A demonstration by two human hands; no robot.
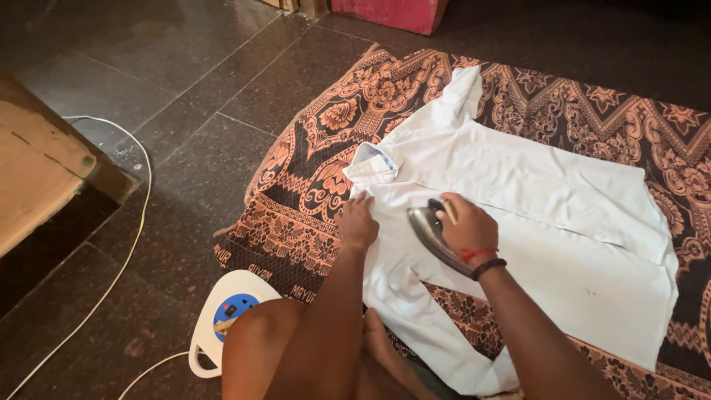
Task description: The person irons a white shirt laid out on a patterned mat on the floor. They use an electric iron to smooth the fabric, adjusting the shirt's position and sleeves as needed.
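A white shirt (pixel 533 215) lies spread flat on an orange-and-brown patterned cloth (pixel 326 170) on the floor, its collar (pixel 374 161) toward the left. My right hand (pixel 465 226) grips the handle of a silver clothes iron (pixel 429 231), which rests on the shirt just below the collar. My left hand (pixel 357 222) presses flat on the shirt's edge beside the iron, fingers together. A red thread and a dark band circle my right wrist. My bare knee (pixel 259 341) shows at the bottom.
A white plastic object with a blue round centre (pixel 222 315) sits on the dark tiled floor by my knee. A white cord (pixel 133 222) curves across the floor at left. A wooden piece (pixel 37 163) stands at far left; a red block (pixel 392 13) at the top.
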